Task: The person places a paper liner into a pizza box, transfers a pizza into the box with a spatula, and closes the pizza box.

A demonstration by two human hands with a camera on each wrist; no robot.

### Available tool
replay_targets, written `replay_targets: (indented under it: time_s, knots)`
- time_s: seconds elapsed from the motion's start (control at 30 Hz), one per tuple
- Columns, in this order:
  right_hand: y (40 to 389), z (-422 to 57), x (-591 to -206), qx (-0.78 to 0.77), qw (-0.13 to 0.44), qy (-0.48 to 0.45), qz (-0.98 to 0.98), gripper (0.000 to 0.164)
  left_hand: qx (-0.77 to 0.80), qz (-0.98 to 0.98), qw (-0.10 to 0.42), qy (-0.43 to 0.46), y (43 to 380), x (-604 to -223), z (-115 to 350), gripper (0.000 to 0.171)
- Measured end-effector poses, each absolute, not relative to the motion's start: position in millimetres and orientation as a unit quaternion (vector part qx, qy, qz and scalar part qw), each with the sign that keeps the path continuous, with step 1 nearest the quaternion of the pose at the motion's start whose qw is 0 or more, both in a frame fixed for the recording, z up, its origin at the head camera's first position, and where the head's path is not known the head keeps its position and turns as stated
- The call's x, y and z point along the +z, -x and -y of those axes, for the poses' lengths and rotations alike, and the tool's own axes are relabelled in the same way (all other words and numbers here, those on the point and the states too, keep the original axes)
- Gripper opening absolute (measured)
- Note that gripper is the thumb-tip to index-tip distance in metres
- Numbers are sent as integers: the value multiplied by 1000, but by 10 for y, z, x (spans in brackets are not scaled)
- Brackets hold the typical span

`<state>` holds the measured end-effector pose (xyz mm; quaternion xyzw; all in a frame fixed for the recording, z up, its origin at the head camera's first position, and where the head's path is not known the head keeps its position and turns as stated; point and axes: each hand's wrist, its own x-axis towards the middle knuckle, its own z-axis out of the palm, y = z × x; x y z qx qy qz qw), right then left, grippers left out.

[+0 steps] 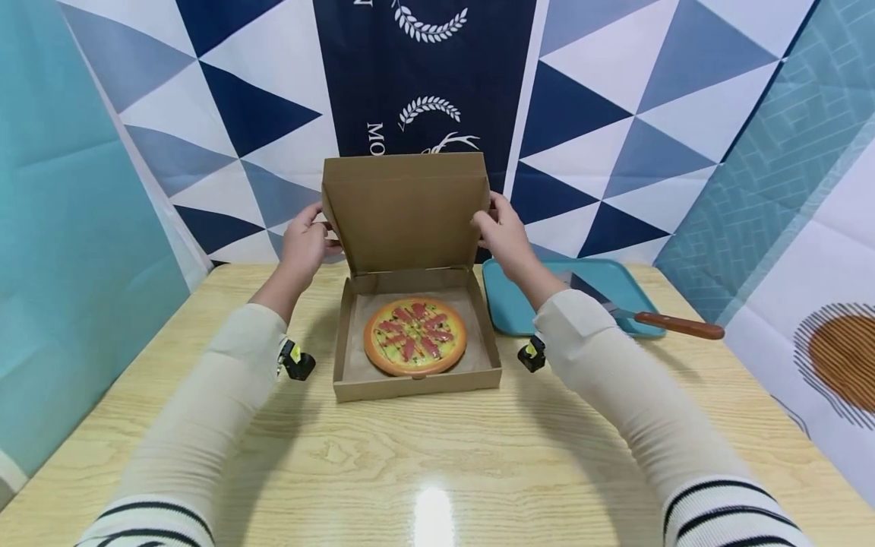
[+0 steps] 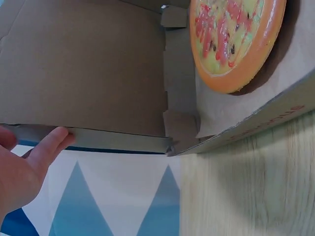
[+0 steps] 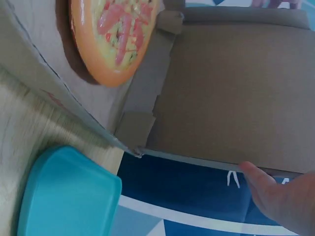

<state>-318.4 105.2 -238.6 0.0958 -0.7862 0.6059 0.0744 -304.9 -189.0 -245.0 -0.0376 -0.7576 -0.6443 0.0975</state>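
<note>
A brown cardboard pizza box (image 1: 418, 387) stands on the table with its lid (image 1: 410, 216) raised and leaning slightly back. Inside lies a round pizza (image 1: 415, 336) with an orange-brown crust and red strips on top, on a sheet of brown paper. My left hand (image 1: 305, 241) grips the lid's left side edge; in the left wrist view its fingers (image 2: 51, 143) lie against the side flap. On the opposite edge my right hand (image 1: 506, 234) holds the lid, thumb on the inner side in the right wrist view. The right hand's other fingers are mostly hidden behind the lid.
A blue tray (image 1: 509, 308) lies to the right of the box, partly under my right forearm. Across it rests a pizza server with a wooden handle (image 1: 680, 325), which sticks out past the tray. Patterned cloth (image 1: 260, 114) hangs behind the wooden table (image 1: 369, 463).
</note>
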Motion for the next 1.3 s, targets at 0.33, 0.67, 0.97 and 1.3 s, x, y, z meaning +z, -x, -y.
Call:
replay_targets:
  time_s: [0.33,0.67,0.97,1.3]
  knots:
    - [2958,-1142,-2139,733,-52,9,678,79,-754,650,-98,-18,2861,-2141,1966,92]
    - [2842,-1123,-2031,728,-93,40,678,94,-737,664,-124,-19,2782,-2065,1989,95]
    - [2791,-1162,-2119,744,-89,10,662,90,-733,671,-105,12,2775,-2158,2022,90]
    - [2755,-1253,-2280,747,-78,-59,657,72,-721,683,-97,61,2750,-2251,2067,78]
